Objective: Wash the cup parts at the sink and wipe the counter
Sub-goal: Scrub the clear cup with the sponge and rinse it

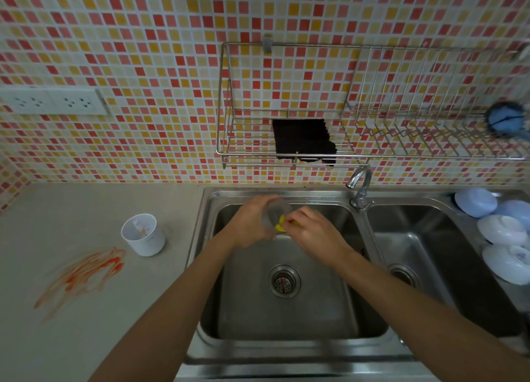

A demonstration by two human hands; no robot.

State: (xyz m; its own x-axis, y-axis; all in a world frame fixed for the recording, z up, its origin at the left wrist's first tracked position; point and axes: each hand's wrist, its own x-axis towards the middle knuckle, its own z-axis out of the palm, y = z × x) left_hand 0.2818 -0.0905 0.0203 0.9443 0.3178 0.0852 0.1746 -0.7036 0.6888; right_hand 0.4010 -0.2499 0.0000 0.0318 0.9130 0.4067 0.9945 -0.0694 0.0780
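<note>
Left hand [249, 220]: gripping a clear cup [274, 216] on its side, fingers wrapped round it, over the left basin of the steel sink [286, 318].
Right hand [311, 229]: pinching a yellow sponge [280, 226], fingers closed on it, and pressing it at the cup's mouth.
Drain strainer [284, 281]: sitting in the basin floor, below both hands.
Tap [360, 188]: standing on the divider between the basins, just right of the hands; no water is showing.
White cup [142, 234]: standing upright on the tabletop [86, 338], left of the sink, streaked orange inside.
Orange smear [83, 275]: spreading across the tabletop, near the white cup.
Pale bowls [504, 238]: lying upturned along the sink's right edge.
Wire rack [286, 149]: hanging on the tiled wall above the tap, carrying a dark cloth [302, 138].
</note>
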